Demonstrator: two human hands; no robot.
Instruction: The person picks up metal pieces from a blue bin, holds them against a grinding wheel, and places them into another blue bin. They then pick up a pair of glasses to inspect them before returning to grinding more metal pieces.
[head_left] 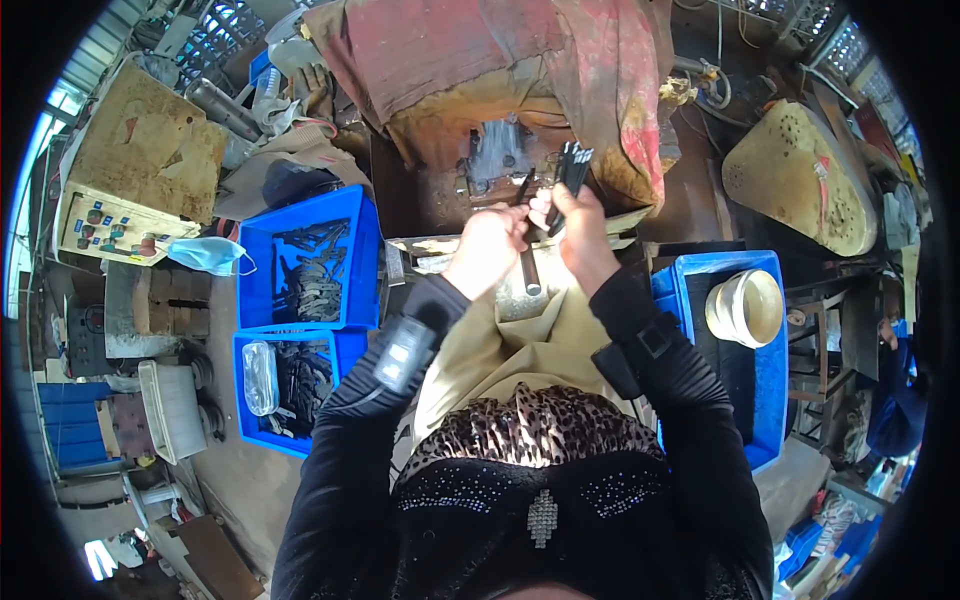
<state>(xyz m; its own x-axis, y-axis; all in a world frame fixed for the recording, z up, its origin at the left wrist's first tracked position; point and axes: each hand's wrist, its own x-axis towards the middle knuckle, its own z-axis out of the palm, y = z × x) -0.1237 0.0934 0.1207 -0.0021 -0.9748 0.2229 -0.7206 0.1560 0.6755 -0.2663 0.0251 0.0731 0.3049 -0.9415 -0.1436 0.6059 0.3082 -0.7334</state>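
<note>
My right hand (583, 232) is closed around a bundle of thin dark strips (572, 172) with bright ends, pointing up and away from me. Beside it, my left hand (488, 248) pinches one thin dark strip (525, 186) that stands up from the fingertips. The two hands nearly meet in front of a machine opening (495, 150) draped with a stained reddish cloth (470, 50). A short round tube end (532, 286) shows just below my fingers. The exact kind of the strips is too small to make out.
On the left, two blue bins (375, 255) hold many dark pieces, with a clear plastic container (261, 378) in the nearer one. To the right, a white bucket (757, 306) sits in a blue bin (775, 400). A control box (115, 232) with a blue mask (205, 254) stands far left.
</note>
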